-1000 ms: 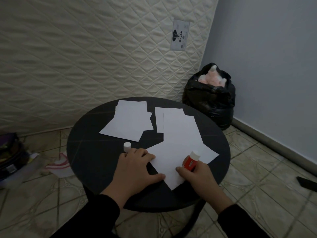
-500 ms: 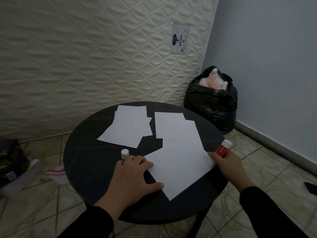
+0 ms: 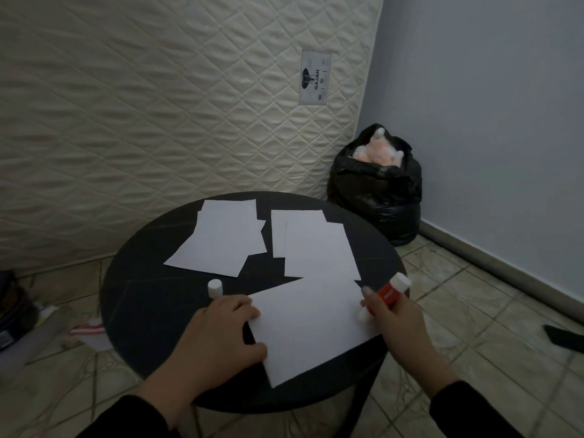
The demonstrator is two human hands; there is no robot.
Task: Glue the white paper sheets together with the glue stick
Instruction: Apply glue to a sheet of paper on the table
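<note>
A round black table [image 3: 142, 298] carries several white paper sheets. The nearest sheet [image 3: 309, 324] lies at the front, tilted. My left hand [image 3: 218, 333] presses flat on its left edge. At the sheet's right edge, my right hand [image 3: 395, 320] grips a red and white glue stick [image 3: 393, 290], its white end pointing up and right. The stick's white cap [image 3: 215, 287] stands upright just beyond my left hand. A stack of sheets [image 3: 221, 238] lies at the back left, and other sheets [image 3: 316, 245] lie at the back right.
A quilted mattress [image 3: 158, 105] leans upright behind the table. A full black rubbish bag [image 3: 376, 197] sits in the corner by the grey wall. Clutter lies on the tiled floor at the left [image 3: 19, 314]. A dark object [image 3: 565, 338] lies on the floor at the far right.
My right hand carried the glue stick from the near sheet's middle to its right edge. My left hand stayed on the sheet's left edge. The view tilted down a little.
</note>
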